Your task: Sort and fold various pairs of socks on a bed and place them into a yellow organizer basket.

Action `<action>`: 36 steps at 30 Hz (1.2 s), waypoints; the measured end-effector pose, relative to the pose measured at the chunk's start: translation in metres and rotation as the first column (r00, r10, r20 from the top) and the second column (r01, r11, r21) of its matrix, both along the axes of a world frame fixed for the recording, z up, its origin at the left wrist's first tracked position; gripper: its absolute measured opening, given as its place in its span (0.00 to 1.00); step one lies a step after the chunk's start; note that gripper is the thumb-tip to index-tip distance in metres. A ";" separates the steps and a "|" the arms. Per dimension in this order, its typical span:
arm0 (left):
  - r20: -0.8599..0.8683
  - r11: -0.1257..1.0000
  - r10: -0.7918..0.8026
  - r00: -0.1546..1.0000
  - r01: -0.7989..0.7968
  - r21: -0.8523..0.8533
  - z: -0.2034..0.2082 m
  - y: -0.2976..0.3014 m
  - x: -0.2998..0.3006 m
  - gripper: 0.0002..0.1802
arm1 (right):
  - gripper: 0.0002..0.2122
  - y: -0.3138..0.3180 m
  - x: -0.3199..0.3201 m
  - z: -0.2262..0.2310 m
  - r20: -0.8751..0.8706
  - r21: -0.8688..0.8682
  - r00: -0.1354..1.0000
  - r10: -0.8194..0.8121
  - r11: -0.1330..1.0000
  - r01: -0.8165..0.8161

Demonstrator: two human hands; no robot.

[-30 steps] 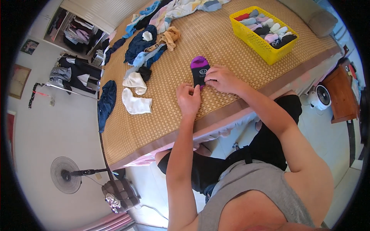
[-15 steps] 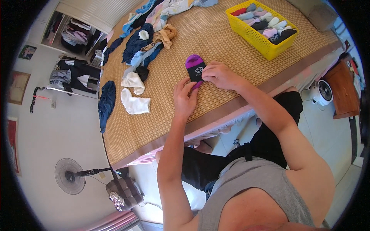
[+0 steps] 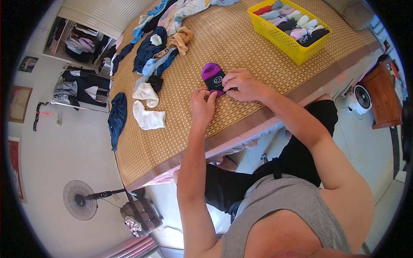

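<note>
A purple and black sock point(image 3: 212, 76) with a smiley mark lies on the woven mat point(image 3: 180, 142), its toe pointing away from me. My left hand point(image 3: 202, 104) pinches the sock's near end between thumb and fingers. On the other side, my right hand point(image 3: 242, 84) has its fingertips closed on the sock's right edge near the same end. Part of that end is hidden under my fingers. Left of my hands lie two white socks, a nearer one point(image 3: 148, 116) and a farther one point(image 3: 146, 93) beside a dark bundle.
A yellow plastic basket point(image 3: 297, 56) holding several rolled socks stands at the far right of the bed. Heaped clothes point(image 3: 148, 53) spread along the far left, with a dark blue garment point(image 3: 117, 118) at the left edge. A standing fan point(image 3: 80, 200) is beyond the bed's left corner.
My left fingers have closed further at the sock's near end. The sock and both hands appear slightly farther left, as the whole view shifts a little.
</note>
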State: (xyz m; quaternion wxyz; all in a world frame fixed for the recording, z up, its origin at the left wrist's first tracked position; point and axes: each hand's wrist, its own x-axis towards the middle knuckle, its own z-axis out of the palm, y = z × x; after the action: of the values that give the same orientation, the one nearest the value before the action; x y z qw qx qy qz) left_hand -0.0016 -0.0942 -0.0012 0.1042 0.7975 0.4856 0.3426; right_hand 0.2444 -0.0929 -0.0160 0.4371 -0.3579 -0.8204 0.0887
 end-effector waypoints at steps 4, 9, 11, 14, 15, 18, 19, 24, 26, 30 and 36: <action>0.075 0.992 0.126 0.989 -0.124 -0.027 -0.002 -0.003 0.013 0.12 | 0.04 -0.002 0.000 0.000 0.012 -0.040 1.000 -0.016 0.999 0.016; 0.018 0.945 0.033 0.999 -0.037 0.325 -0.010 -0.007 0.015 0.10 | 0.04 0.000 -0.002 -0.001 -0.020 -0.089 0.999 -0.026 0.996 0.024; 0.018 0.950 -0.004 1.000 -0.002 0.311 -0.008 -0.014 0.020 0.10 | 0.03 0.000 0.001 -0.005 -0.032 -0.121 0.998 -0.048 0.992 0.044; 0.030 0.960 -0.020 0.999 0.011 0.280 -0.006 -0.013 0.022 0.09 | 0.06 0.003 0.005 -0.006 -0.011 -0.142 0.999 -0.031 0.989 0.029; 0.041 0.968 -0.001 0.999 -0.009 0.252 -0.008 -0.013 0.020 0.08 | 0.06 0.003 0.003 -0.004 -0.010 -0.142 1.000 -0.026 0.990 0.025; 0.044 0.969 0.010 0.999 -0.021 0.244 -0.013 -0.007 0.015 0.09 | 0.11 -0.002 -0.002 0.005 -0.043 -0.153 0.998 -0.042 0.988 0.035; 0.048 0.969 0.019 0.999 -0.030 0.245 -0.015 -0.006 0.013 0.09 | 0.14 -0.005 -0.005 0.011 -0.048 -0.107 0.998 -0.036 0.994 0.031; 0.026 0.984 0.071 0.997 -0.074 0.164 -0.018 0.005 0.012 0.09 | 0.14 0.002 -0.006 0.012 0.043 0.039 0.999 -0.011 0.999 0.009; -0.017 0.985 0.114 0.993 -0.111 0.132 -0.017 0.009 0.013 0.09 | 0.09 0.009 -0.006 0.007 0.061 -0.078 0.998 -0.020 0.997 0.024; -0.091 0.969 0.248 0.965 -0.246 0.036 -0.018 0.012 0.025 0.07 | 0.07 0.019 -0.011 0.001 0.069 -0.091 0.995 -0.068 0.993 0.074; 0.203 0.969 0.238 0.950 -0.218 -0.117 -0.024 0.023 0.013 0.10 | 0.10 0.031 -0.030 0.016 0.145 -0.347 0.973 -0.179 0.912 0.220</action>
State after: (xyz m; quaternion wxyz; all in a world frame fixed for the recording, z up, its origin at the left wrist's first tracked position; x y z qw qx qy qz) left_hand 0.0115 -0.0708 -0.0249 0.1532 0.6884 0.5758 0.4136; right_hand 0.2149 -0.0619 -0.0003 0.3247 -0.5184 -0.7720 0.1729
